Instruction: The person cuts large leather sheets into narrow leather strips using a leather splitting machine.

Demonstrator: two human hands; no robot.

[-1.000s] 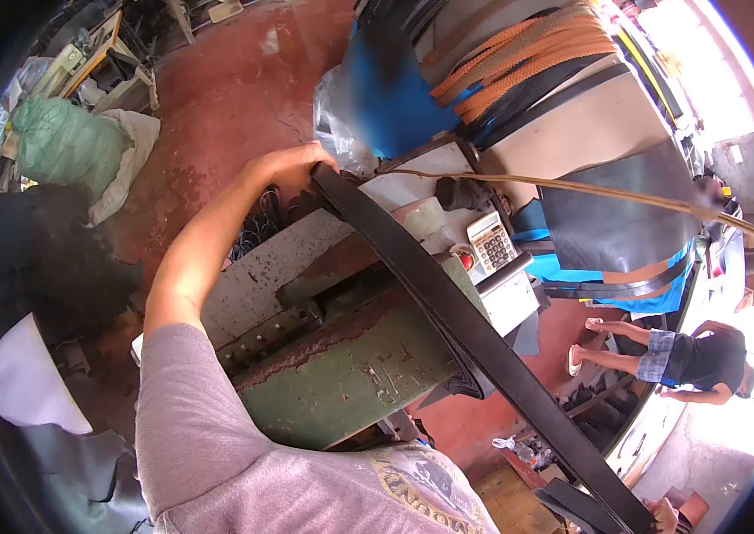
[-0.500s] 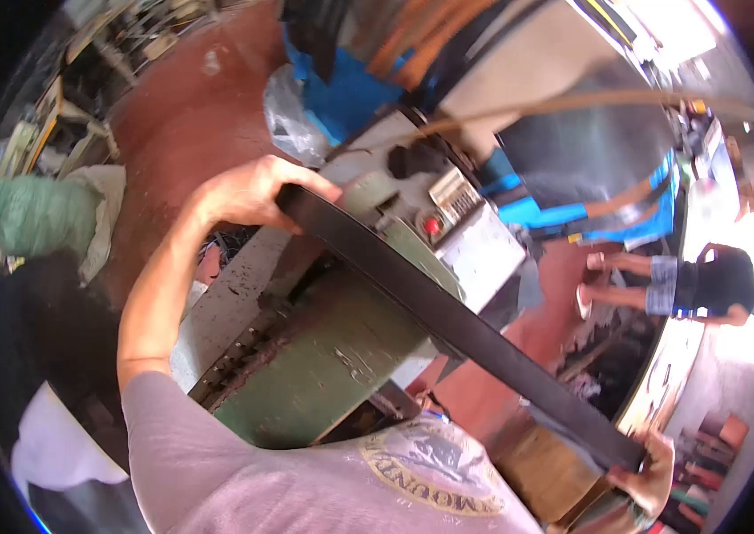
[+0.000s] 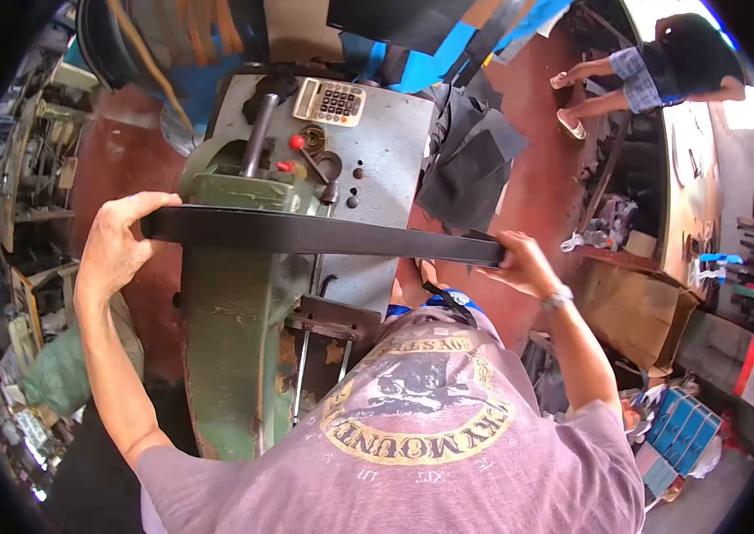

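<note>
A long, wide strip of dark material, which looks like a leather strap [image 3: 323, 235], stretches nearly level between my two hands, above a green machine [image 3: 225, 329]. My left hand [image 3: 119, 240] grips its left end, thumb and fingers closed around it. At the other end my right hand [image 3: 524, 265], with a watch on the wrist, pinches the strap. Under and beyond the strap are the machine's metal post [image 3: 259, 133] and a lever with a red knob [image 3: 297, 142]. The strap hides part of the machine.
A calculator [image 3: 330, 101] lies on the grey metal table [image 3: 390, 151]. Dark sheets [image 3: 470, 160] hang or lie at its right side. Another person [image 3: 679, 67] stands at the upper right. A cardboard box [image 3: 630, 307] is on the right, and a green sack [image 3: 61, 374] on the left.
My view has turned, so the strap went from steeply slanted to almost level across the machine. Both hands keep hold of its ends.
</note>
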